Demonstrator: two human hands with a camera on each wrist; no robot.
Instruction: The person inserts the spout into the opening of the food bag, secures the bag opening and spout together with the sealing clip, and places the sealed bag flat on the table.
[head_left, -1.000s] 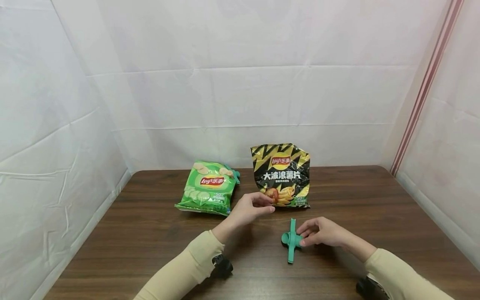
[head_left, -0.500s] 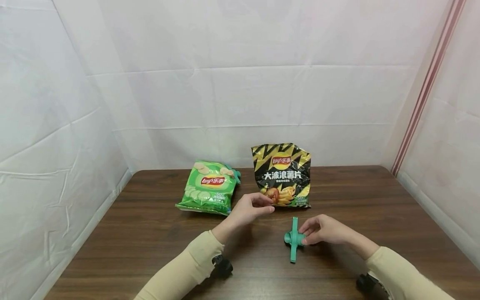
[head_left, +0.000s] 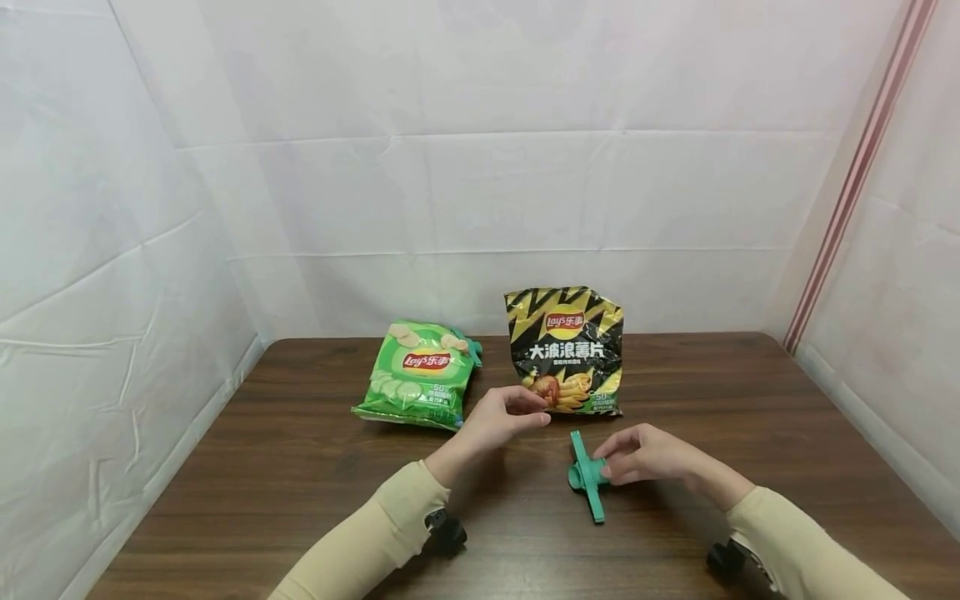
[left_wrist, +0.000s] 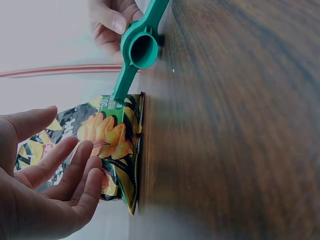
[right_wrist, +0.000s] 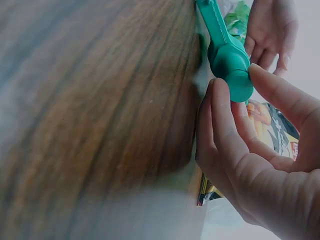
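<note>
A green bag clip [head_left: 587, 477] with a round pouring spout and two long arms is pinched at its spout cap by the thumb and fingers of my right hand [head_left: 648, 457]. In the right wrist view, the clip [right_wrist: 231, 67] sits low, close over the wood. My left hand [head_left: 501, 418] is relaxed with nothing in it, just in front of a black-and-yellow Lay's chip bag [head_left: 570, 342] that stands upright. From the left wrist view, this hand's fingers [left_wrist: 75, 180] are loosely bent and overlap the bag, while the clip's open spout [left_wrist: 143, 51] faces the camera.
To the left leans a green Lay's chip bag [head_left: 416, 375], with another green clip [head_left: 474, 350] at its upper right corner. Both bags are toward the back of the brown wooden table [head_left: 285, 500]. White cloth [head_left: 450, 192] hangs behind and at the sides.
The clip has shifted slightly right and turned in my right hand, so its far end now slants left and its near end right. The left hand stays where it was.
</note>
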